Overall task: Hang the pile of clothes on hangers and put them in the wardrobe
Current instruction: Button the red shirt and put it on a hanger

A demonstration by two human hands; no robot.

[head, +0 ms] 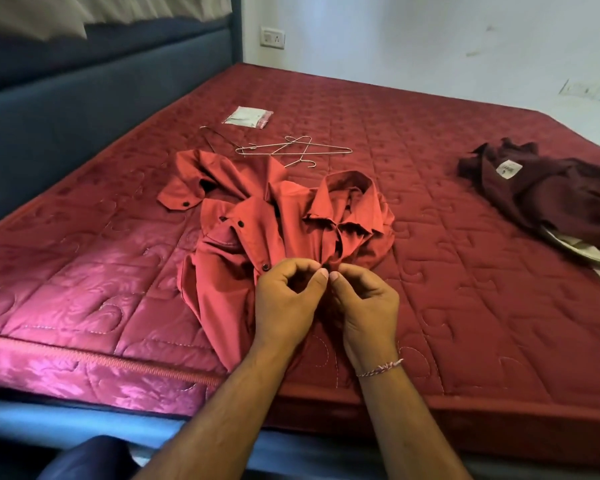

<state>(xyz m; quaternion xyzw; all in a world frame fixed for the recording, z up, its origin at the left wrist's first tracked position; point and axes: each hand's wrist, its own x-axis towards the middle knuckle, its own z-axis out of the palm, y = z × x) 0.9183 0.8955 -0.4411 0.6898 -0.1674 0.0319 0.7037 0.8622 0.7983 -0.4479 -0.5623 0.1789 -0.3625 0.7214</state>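
A rust-red button shirt (257,220) lies crumpled on the red quilted mattress (430,271), collar toward the far side. My left hand (286,299) and my right hand (364,303) meet at the shirt's front placket, each pinching the fabric between thumb and fingers. Several thin wire hangers (291,152) lie just beyond the shirt. A pile of dark maroon and cream clothes (548,202) sits at the right of the mattress. No wardrobe is in view.
A small clear plastic packet (248,116) lies beyond the hangers. A dark blue padded headboard (84,98) runs along the left. A white wall with a socket (272,37) stands behind the bed. The blue bed frame edge (84,420) is near me.
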